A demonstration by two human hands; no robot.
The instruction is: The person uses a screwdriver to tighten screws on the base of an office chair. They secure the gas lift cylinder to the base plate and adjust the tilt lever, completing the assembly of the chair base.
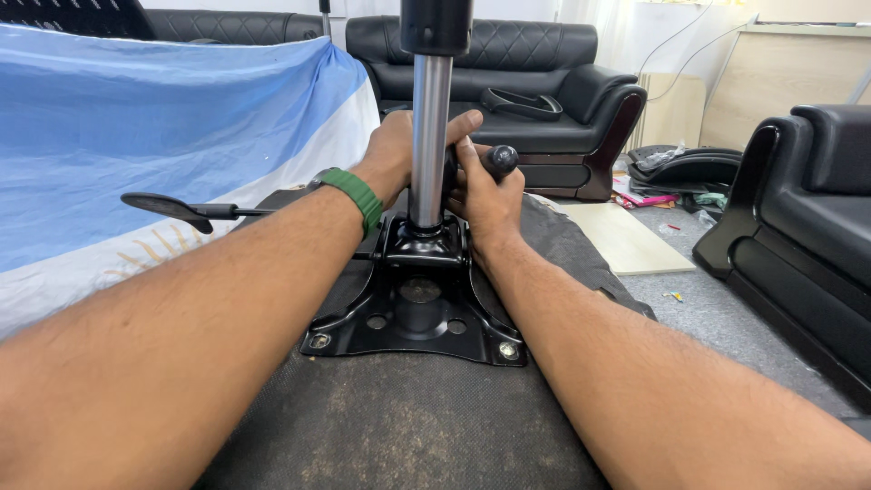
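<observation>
Both hands wrapped around the shiny chrome gas-lift cylinder (429, 136), standing upright out of the black stamped-steel chair mechanism plate (415, 308). Left hand (399, 154) curled round the back of the tube from the left side, fingertips poking out past the right of it; green woven watch strap (354, 198) on that wrist. Right hand (485, 195) pressed against the tube low down, just above the plate's socket, fingers closed, with a black round-ended knob (502, 161) sticking out just beside the knuckles; can't tell whether gripping the knob or the tube. Plate bolted near the middle of the upturned grey fabric seat underside (399, 426), silver bolts showing at its front corners. Flat black paddle lever (172, 209) on a thin rod running out toward the seat's left edge. Blue and white cloth (136, 127) draped off to the left, black quilted leather sofa (508, 82) behind, another black armchair (807, 209) on the right, pale wooden board (626, 240) on the floor past the seat's far right corner.
</observation>
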